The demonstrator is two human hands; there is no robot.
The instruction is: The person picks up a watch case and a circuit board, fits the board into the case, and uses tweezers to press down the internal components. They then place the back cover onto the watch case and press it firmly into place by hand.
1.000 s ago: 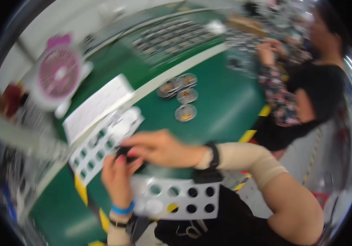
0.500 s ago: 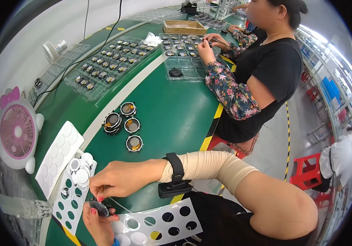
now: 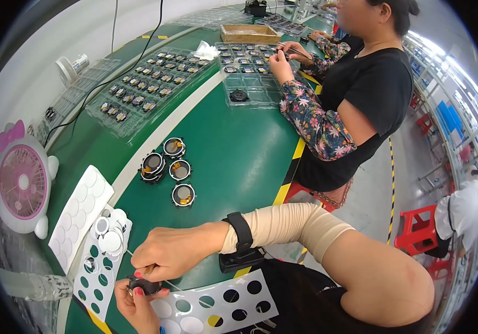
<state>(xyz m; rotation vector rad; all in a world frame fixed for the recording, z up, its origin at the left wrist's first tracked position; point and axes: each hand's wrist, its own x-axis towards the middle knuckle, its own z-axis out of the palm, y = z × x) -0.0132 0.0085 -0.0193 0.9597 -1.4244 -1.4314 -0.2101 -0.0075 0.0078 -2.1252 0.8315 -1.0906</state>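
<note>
My left hand (image 3: 138, 312) grips a round, dark watch case (image 3: 145, 286) between thumb and fingers, low at the left. Over it, my right hand (image 3: 169, 257) is closed in a pinch, fingertips at the case's upper edge. A thin, light metal tool (image 3: 173, 286) shows on both sides of the right hand, which seems to hold it; its kind is unclear. Just right of the left hand lies a white sheet with round holes (image 3: 222, 305), some white discs still on it. More round watch cases (image 3: 183, 195) with silvery rims lie farther off on the green table.
Left are a second punched sheet (image 3: 95, 292), loose white discs (image 3: 111, 240), a sheet of round stickers (image 3: 80, 214) and a pink fan (image 3: 24, 181). Clear trays of parts (image 3: 147, 83) stand farther back. A co-worker (image 3: 372, 94) sits at right, near a wooden box (image 3: 250, 33).
My right hand has shifted slightly right and down, its wrist turned over the watch case. The case is tilted and shows less of its face. The left hand still grips it.
</note>
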